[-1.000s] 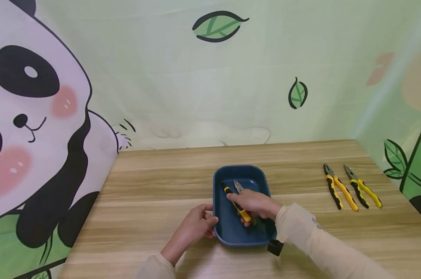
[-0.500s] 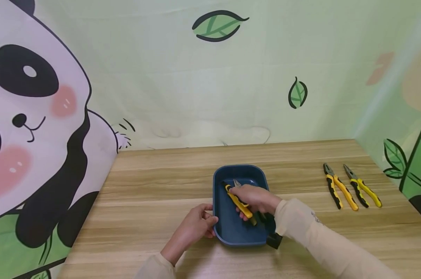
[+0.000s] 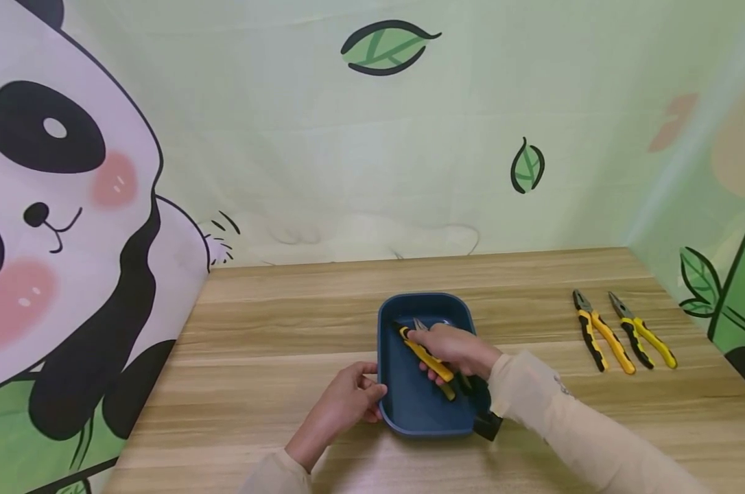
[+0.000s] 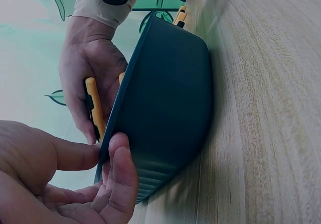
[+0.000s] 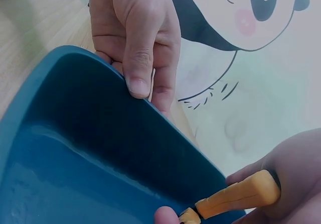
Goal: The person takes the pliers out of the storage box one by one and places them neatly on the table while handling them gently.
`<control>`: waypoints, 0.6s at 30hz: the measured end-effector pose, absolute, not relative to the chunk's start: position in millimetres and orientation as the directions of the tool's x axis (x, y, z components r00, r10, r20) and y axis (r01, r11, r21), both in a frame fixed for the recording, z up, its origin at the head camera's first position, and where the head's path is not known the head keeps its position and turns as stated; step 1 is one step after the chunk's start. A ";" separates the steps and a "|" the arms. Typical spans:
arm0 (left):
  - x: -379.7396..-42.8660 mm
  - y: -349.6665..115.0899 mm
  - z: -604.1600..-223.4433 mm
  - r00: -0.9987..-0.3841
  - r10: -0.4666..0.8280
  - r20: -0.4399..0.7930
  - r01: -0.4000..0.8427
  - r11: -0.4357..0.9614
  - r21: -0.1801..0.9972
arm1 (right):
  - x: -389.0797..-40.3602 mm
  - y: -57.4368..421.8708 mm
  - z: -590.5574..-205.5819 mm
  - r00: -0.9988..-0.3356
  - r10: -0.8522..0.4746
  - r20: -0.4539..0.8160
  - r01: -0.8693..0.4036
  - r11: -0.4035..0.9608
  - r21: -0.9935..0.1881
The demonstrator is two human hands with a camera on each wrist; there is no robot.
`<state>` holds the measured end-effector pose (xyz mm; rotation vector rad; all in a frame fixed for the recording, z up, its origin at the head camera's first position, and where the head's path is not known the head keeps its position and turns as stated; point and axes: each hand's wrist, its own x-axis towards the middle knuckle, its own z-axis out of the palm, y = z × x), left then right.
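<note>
On the wooden table is a deep blue plastic bin, its left rim pinched between the thumb and fingers of my left hand. My right hand reaches into the bin and grips pliers with yellow-and-black handles. A metal tip pokes out beyond that hand, and a second handle end shows below it. The palm hides how these parts join, so I cannot tell whether one tool or two lie there. In the right wrist view, an orange-yellow handle sticks out from the right hand over the bin.
Two more pliers lie side by side on the table at the right: one with orange-and-black handles, one with yellow-and-black handles. A wall cloth printed with a panda and leaves stands behind the table.
Inside the bin, the yellow handle has swung to the right, and a second handle end has come into sight beneath it. My right hand shifted slightly; my left hand stayed on the rim.
</note>
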<state>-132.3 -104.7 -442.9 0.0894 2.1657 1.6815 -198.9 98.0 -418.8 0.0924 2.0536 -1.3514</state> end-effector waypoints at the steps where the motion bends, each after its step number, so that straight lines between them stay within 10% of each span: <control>1: -132.3 -104.7 -443.3 -0.920 0.286 -0.269 -0.190 0.277 0.942 | -198.3 98.2 -418.5 -0.778 -0.294 -0.556 0.396 0.457 -0.796; 18: -131.2 -104.2 -442.2 -0.922 0.292 -0.255 -0.181 0.259 0.949 | -191.1 109.9 -401.7 -0.786 -0.346 -0.512 0.359 0.418 -0.834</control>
